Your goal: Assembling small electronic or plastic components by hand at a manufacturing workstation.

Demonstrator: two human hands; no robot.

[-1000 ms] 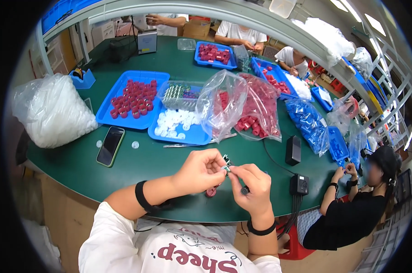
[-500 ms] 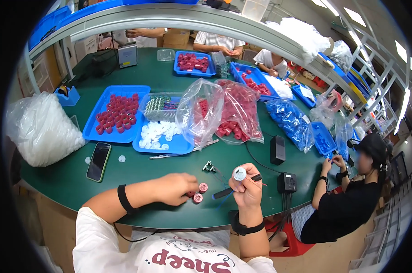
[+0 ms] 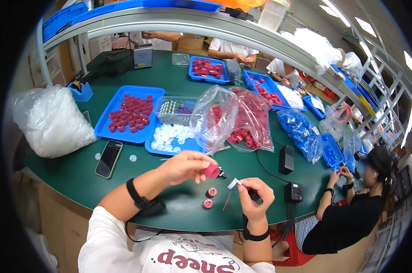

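My left hand (image 3: 188,166) is raised over the near table, its fingertips closed on a small red plastic cup (image 3: 211,171). To its right, my right hand (image 3: 256,196) pinches a small white disc-shaped part (image 3: 233,183), seen edge-on, with a thin red wire hanging below it. A black-handled tool (image 3: 255,197) is also tucked in that hand; its working end is hard to make out. The cup and the white part are close together but apart. Two more red cups (image 3: 211,192) stand on the green table (image 3: 178,207) between my hands.
Beyond lie a blue tray of red cups (image 3: 107,119), a blue tray of white discs (image 3: 190,144), a clear box of springs (image 3: 158,109) and bags of red parts (image 3: 253,113). A phone (image 3: 109,159) lies left. A co-worker (image 3: 369,200) sits right; black boxes (image 3: 286,159) stand nearer.
My left hand has risen from the table with a red cup and moved toward my right hand. The white part in my right hand has turned from face-on to edge-on.
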